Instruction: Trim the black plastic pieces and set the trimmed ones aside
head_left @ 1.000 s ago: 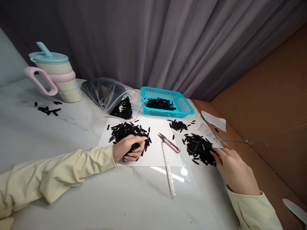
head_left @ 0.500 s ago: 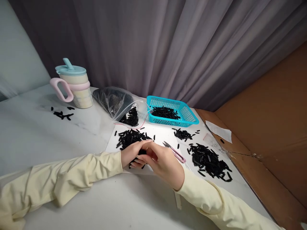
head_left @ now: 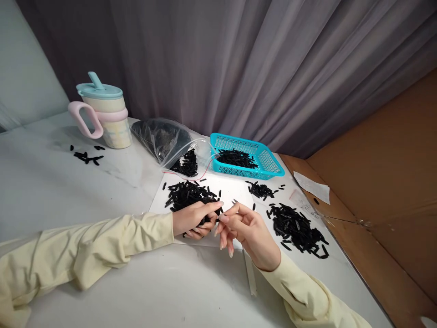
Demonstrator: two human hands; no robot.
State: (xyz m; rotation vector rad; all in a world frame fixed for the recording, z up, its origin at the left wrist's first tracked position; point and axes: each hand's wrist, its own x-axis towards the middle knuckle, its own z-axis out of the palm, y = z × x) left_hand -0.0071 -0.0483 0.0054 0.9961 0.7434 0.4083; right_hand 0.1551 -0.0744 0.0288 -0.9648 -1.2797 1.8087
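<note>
Clutching black pieces (head_left: 205, 219) inside left hand (head_left: 193, 218) fingers.

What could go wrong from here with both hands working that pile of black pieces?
The left hand grips a full fistful of black pieces; as the right hand picks from it, some may slip out and scatter. The snips lie almost hidden just behind the right hand's fingers, so a finger could catch the blades. The sorted pile sits close beside the right forearm, so a sleeve sweep might mix it up.

Left hand (head_left: 194, 219) on pile of pieces (head_left: 187, 195); right hand (head_left: 247, 230) just right; basket (head_left: 271, 162) behind; second pile (head_left: 298, 230) right of right hand.
</note>
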